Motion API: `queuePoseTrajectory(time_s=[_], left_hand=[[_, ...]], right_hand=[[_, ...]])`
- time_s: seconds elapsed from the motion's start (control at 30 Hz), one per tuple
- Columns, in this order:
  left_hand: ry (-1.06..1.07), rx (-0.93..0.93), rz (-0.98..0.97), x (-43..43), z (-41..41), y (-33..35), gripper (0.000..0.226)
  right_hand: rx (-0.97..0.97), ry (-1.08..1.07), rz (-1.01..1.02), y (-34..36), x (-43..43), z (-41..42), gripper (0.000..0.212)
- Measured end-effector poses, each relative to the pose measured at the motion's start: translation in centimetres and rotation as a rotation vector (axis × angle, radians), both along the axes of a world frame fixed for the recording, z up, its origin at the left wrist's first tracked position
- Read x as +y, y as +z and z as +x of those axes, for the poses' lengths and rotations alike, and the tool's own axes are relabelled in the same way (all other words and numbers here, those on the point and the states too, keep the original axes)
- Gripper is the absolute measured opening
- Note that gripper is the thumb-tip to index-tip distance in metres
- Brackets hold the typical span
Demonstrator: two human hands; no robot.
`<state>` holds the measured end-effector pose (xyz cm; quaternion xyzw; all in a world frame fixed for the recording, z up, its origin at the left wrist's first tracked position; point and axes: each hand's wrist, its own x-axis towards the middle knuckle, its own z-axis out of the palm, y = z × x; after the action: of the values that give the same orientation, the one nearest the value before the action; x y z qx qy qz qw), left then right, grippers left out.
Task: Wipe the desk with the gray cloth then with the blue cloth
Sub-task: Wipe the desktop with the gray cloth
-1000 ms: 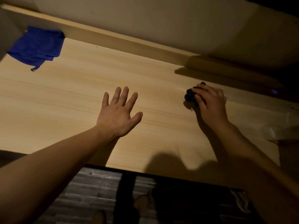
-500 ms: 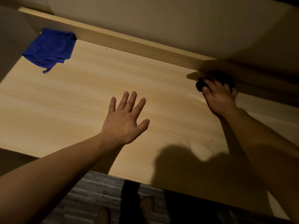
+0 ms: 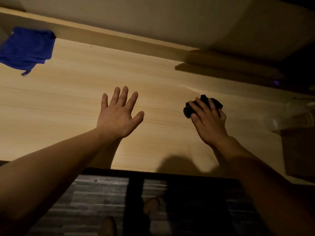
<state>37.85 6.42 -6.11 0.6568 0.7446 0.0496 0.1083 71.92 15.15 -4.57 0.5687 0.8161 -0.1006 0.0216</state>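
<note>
The light wooden desk [image 3: 71, 103] fills the middle of the view under dim light. My right hand [image 3: 210, 121] presses a bunched dark gray cloth [image 3: 189, 110] onto the desk at the right; the cloth shows past my fingertips and is partly hidden under my palm. My left hand [image 3: 117, 114] lies flat on the desk centre, fingers spread, holding nothing. The blue cloth [image 3: 25, 49] lies crumpled at the far left corner, well away from both hands.
A raised wooden back ledge [image 3: 119, 39] runs along the far side of the desk below a pale wall. A clear plastic sheet [image 3: 296, 114] and a dark flat object [image 3: 300, 150] sit at the right end. Striped floor and feet show below the front edge.
My right hand has pulled the gray cloth back from the shadowed back ledge toward the desk's front. My left hand has stayed flat in place.
</note>
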Motion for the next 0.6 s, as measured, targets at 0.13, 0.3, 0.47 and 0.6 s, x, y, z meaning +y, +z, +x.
queuePoseTrajectory(time_s=[0.13, 0.3, 0.47, 0.6], left_hand=[[-0.012, 0.003, -0.004, 0.0, 0.1, 0.2, 0.086], [-0.022, 0.008, -0.015, 0.0, 0.1, 0.2, 0.087], [-0.038, 0.017, -0.019, 0.0, 0.1, 0.3, 0.087], [-0.057, 0.019, -0.026, 0.1, -0.1, 0.0, 0.088]], right_hand=[[0.012, -0.004, 0.006, -0.2, -4.8, 1.0, 0.053], [0.047, -0.015, 0.03, -0.2, -10.9, 1.8, 0.052], [0.128, -0.026, 0.042, -0.2, -16.3, 2.0, 0.049], [0.231, -0.033, 0.119, -0.1, -19.5, 1.1, 0.045]])
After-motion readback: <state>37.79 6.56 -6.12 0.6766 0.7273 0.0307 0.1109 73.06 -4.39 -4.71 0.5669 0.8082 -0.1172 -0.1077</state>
